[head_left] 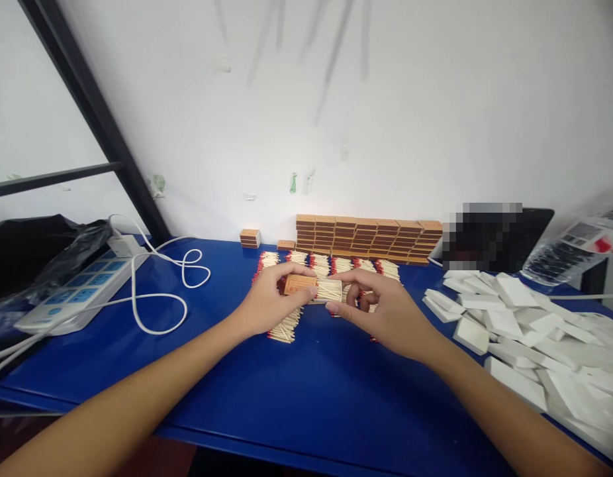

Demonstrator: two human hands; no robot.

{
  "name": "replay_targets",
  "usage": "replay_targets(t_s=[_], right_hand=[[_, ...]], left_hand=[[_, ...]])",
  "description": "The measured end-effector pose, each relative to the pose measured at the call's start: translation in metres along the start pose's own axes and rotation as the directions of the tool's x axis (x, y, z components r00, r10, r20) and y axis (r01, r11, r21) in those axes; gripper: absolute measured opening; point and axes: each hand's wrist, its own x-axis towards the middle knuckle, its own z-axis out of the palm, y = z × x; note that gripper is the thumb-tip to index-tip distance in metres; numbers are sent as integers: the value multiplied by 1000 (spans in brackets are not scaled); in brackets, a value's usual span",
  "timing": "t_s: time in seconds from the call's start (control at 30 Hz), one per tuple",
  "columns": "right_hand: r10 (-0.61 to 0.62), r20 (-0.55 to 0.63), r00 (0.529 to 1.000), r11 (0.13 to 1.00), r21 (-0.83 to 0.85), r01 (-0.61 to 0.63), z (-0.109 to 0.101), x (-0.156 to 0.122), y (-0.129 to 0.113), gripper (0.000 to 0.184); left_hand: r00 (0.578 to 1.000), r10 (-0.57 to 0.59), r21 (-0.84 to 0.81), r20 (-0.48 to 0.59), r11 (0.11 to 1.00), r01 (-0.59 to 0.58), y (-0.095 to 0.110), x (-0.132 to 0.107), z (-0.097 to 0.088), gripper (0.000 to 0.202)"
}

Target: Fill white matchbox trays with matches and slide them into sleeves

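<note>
My left hand (274, 295) grips the orange-brown sleeve of a matchbox (297, 285) between thumb and fingers. From the sleeve's right end sticks out a white inner tray (329, 290) with matches lying in it. My right hand (373, 301) pinches the tray's right end, its other fingers curled. Under and behind both hands, rows of loose matches (285, 327) with red heads lie on the blue table (306, 397); my hands hide part of them.
Stacked matchboxes (369, 237) line the wall, with a small stack (249, 238) to their left. White empty trays (525, 324) are heaped at right, near a plastic bottle (569, 248) and a dark screen (527, 235). A power strip (83, 285) and white cables (135, 291) lie at left.
</note>
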Motion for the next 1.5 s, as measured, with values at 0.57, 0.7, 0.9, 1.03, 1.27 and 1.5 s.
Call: replay_targets(t_s=[0.57,0.7,0.9,1.03,1.27,1.5], right_hand=[[111,36,993,974,197,-116,0,5,8,58],[121,34,992,979,164,-125,2,3,3,52],[100,-2,995,991,87,-99,6,3,6,42],[96,-8,995,992,79,-95,5,4,8,39],[81,-13,997,995,56,-80,3,4,9,40],[-131,-99,987,988,-93,121,-7,7,10,28]], left_hand=[[994,112,79,9,991,-113,-1,-2,3,43],[976,218,177,-19,961,-211,-3,-4,4,38],[941,339,296,-19,900,-319,-5,-6,6,36],[933,361,337,-9,879,-337,-5,-6,7,36],[948,318,299,-1,905,-303,-4,-5,4,38],[985,172,140,16,975,-173,-8,-4,5,38]])
